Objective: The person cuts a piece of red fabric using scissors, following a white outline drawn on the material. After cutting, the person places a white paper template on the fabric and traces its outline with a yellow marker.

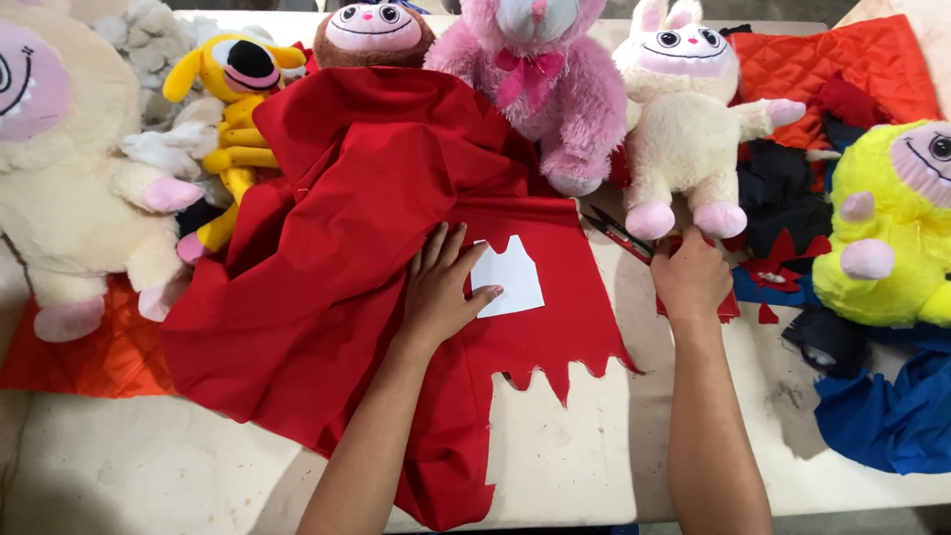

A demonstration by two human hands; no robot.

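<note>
Left hand (441, 292) spread flat, pinning white paper template (507, 277) on red cloth (337, 277) at frame centre so it stays put | right hand (690, 277) fingers curled on red scraps (728, 307) near scissors (616, 235), centre-right; grip unclear | worktop (594, 436).

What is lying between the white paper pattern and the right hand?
In the head view, the red cloth's edge, bare table and scissors lie between the white paper pattern and right hand.
</note>
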